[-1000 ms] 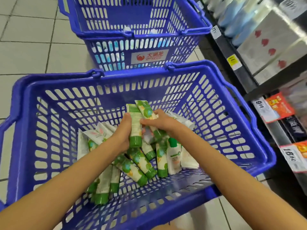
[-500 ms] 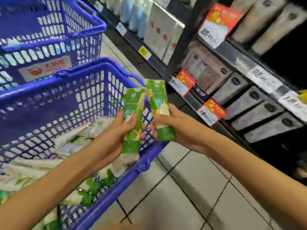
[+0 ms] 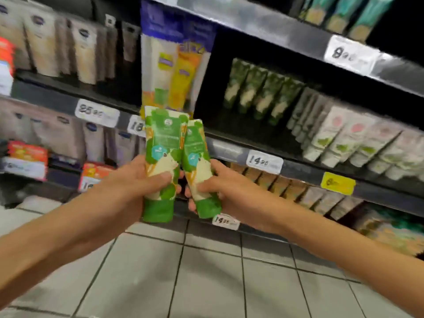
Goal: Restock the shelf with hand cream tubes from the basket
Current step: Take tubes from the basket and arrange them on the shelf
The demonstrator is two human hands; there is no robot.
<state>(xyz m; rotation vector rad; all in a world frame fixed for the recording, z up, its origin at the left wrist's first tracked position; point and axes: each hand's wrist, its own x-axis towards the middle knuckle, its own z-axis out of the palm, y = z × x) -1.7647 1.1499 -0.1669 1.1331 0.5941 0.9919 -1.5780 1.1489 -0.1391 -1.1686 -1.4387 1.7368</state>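
Observation:
My left hand (image 3: 135, 182) grips a green and cream hand cream tube (image 3: 164, 143), cap end down. My right hand (image 3: 220, 189) grips a second, matching tube (image 3: 195, 145) right beside it, and the two tubes touch. Both are held upright in front of the dark shelf (image 3: 231, 148). A row of similar green tubes (image 3: 259, 90) stands on that shelf, up and to the right of my hands, with a dark gap to its left. The basket is out of view.
Pale tubes (image 3: 344, 138) fill the shelf right of the green row. A tall blue, yellow and orange pack (image 3: 174, 63) hangs just above my tubes. White price tags (image 3: 263, 161) line the shelf edges. Boxed goods (image 3: 46, 42) stand at left. Tiled floor (image 3: 206, 271) lies below.
I lifted both tubes out of the basket and turned right to face the shelf. The baskets left the view. The tubes are now raised in front of the shelf rows.

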